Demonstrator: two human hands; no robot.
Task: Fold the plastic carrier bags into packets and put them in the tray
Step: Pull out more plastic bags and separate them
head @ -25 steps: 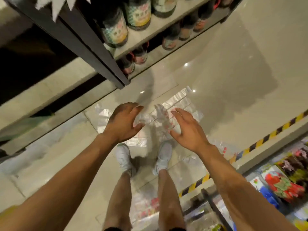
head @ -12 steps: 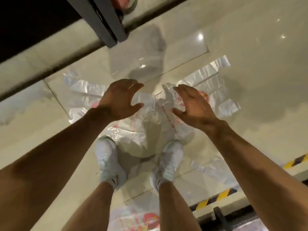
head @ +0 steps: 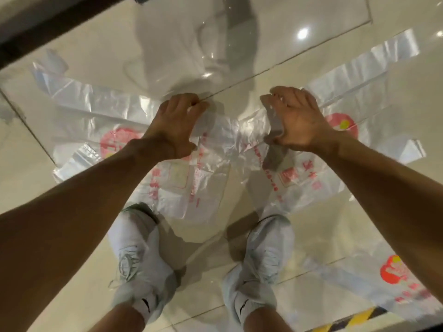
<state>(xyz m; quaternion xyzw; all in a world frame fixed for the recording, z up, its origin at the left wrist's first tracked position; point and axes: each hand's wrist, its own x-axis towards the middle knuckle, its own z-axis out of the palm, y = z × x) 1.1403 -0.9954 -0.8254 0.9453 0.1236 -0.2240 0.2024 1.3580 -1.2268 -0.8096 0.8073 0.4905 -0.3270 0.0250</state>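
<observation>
Several clear plastic carrier bags with red print lie flat and overlapping on the tiled floor. The middle bag (head: 203, 185) lies just ahead of my shoes. My left hand (head: 175, 125) and my right hand (head: 299, 121) are down on its far edge, about a hand's width apart, fingers curled over the plastic, which is bunched between them. Another bag (head: 81, 111) spreads to the left and one more (head: 359, 92) to the right. No tray is in view.
My two pale shoes (head: 141, 267) stand on the tiles just behind the middle bag. One more printed bag (head: 388, 281) lies at the lower right, beside a yellow-and-black floor stripe (head: 354, 318). A dark shelf base (head: 28, 37) runs along the top left.
I have bent lower, so the floor looks closer. Both hands have dropped from hovering above the bags onto the middle bag's far edge, and their fingers have curled over it.
</observation>
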